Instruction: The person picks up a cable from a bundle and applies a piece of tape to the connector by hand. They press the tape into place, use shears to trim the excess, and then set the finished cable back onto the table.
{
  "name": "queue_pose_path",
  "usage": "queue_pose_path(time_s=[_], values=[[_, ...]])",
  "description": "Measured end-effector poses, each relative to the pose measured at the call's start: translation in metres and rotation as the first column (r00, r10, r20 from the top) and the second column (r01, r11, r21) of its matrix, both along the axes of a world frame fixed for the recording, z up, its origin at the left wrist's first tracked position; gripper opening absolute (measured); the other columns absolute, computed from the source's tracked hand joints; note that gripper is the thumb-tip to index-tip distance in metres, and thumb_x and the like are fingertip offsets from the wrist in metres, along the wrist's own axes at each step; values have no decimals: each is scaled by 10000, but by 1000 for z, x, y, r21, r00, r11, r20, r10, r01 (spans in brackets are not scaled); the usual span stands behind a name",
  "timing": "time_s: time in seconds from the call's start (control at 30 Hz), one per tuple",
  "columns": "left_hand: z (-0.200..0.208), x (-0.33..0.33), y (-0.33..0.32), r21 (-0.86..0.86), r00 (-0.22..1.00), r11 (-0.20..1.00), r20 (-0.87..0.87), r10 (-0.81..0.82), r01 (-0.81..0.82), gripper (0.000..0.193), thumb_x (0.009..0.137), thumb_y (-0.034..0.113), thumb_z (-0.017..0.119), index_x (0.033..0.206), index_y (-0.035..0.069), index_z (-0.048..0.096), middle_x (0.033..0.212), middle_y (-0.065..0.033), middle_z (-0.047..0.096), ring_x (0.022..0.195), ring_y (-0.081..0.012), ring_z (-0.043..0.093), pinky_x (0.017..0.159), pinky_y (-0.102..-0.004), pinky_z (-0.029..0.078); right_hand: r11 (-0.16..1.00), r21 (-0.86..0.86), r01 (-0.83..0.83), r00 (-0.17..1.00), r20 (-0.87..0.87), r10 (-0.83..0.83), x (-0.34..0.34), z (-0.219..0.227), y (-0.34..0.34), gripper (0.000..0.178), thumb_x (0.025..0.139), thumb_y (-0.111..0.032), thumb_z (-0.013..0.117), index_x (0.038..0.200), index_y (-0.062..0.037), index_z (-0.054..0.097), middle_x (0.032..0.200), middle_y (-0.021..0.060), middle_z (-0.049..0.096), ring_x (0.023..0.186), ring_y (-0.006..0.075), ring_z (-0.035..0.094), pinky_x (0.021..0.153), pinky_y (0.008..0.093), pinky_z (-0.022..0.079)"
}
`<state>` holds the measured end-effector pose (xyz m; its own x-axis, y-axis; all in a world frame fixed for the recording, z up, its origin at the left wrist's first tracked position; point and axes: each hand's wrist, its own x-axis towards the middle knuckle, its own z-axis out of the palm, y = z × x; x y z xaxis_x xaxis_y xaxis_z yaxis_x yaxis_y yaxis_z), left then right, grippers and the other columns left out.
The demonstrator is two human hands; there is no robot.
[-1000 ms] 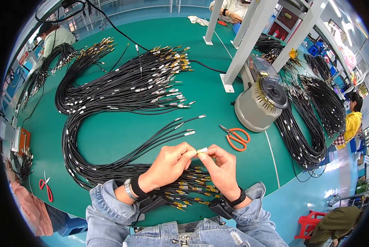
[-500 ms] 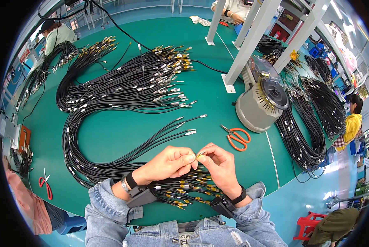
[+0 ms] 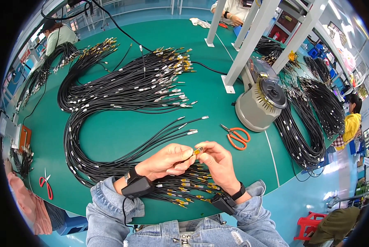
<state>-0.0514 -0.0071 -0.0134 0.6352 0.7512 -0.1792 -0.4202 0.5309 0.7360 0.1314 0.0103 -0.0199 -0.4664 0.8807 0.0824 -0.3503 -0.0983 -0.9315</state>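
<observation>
My left hand (image 3: pixel 171 159) and my right hand (image 3: pixel 218 162) meet above the near part of the green table. Between their fingertips is a cable end with yellow tape (image 3: pixel 198 151). My left thumb and fingers pinch it on one side. My right thumb and forefinger close on its other side, partly hiding its tip. Beneath my hands lies a curved bundle of black cables (image 3: pixel 79 150). Its near ends carry yellow wraps and metal tips (image 3: pixel 188 185); several far ends with white labels (image 3: pixel 192 132) fan out beyond my left hand.
Orange-handled snips (image 3: pixel 238 138) lie right of my hands, near a round grey machine (image 3: pixel 258 107) and white metal posts (image 3: pixel 250 41). A larger cable bundle (image 3: pixel 122 80) lies farther back. Red-handled scissors (image 3: pixel 47 187) rest at left. Other people sit around the table.
My left hand has turned and its fingers have shifted a little. The yellow-taped cable end now shows more plainly between my fingertips, slightly higher than before.
</observation>
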Motion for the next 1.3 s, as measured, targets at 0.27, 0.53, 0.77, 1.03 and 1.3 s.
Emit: queue_pose_path(time_s=[0.27, 0.53, 0.77, 1.03, 1.3], values=[[4, 5, 1, 62, 987, 998, -161, -19, 29, 306, 948, 268, 473, 790, 15, 542, 552, 25, 439, 451, -55, 365, 429, -196, 293, 974, 196, -113, 992, 83, 98, 15, -7, 15, 137, 860, -51, 588, 984, 5, 597, 930, 40, 575, 829, 110, 540, 767, 246, 440], [-20, 18, 3, 896, 464, 304, -430, 774, 323, 123, 814, 140, 613, 841, 20, 615, 795, -69, 611, 759, -241, 556, 679, -333, 451, 782, 75, 619, 785, -60, -616, 74, 19, 67, 150, 888, -138, 555, 929, 4, 582, 750, -6, 530, 634, 70, 452, 580, 217, 381], [-14, -4, 13, 862, 178, 387, -459, 871, 326, 129, 749, 126, 661, 837, 41, 620, 831, -79, 595, 801, -276, 548, 728, -365, 456, 712, -69, 699, 715, 42, -698, 100, 45, 102, 165, 877, -171, 584, 786, -38, 547, 632, -29, 468, 507, 51, 375, 491, 198, 305], [-33, -21, 18, 757, -62, 493, -519, 852, 429, 126, 718, 101, 670, 804, 54, 592, 770, -83, 545, 758, -283, 547, 669, -385, 464, 780, -2, 626, 778, -52, -626, 106, 33, 114, 129, 873, -143, 584, 808, -44, 532, 601, -44, 374, 495, 46, 308, 493, 210, 267], [-28, -14, 20, 783, 3, 474, -519, 855, 402, 119, 720, 90, 661, 762, 43, 560, 777, -84, 551, 782, -276, 561, 665, -381, 472, 840, 91, 535, 816, -312, -486, 91, 48, 96, 141, 880, -127, 570, 778, -51, 508, 611, -41, 359, 513, 53, 297, 504, 213, 268]])
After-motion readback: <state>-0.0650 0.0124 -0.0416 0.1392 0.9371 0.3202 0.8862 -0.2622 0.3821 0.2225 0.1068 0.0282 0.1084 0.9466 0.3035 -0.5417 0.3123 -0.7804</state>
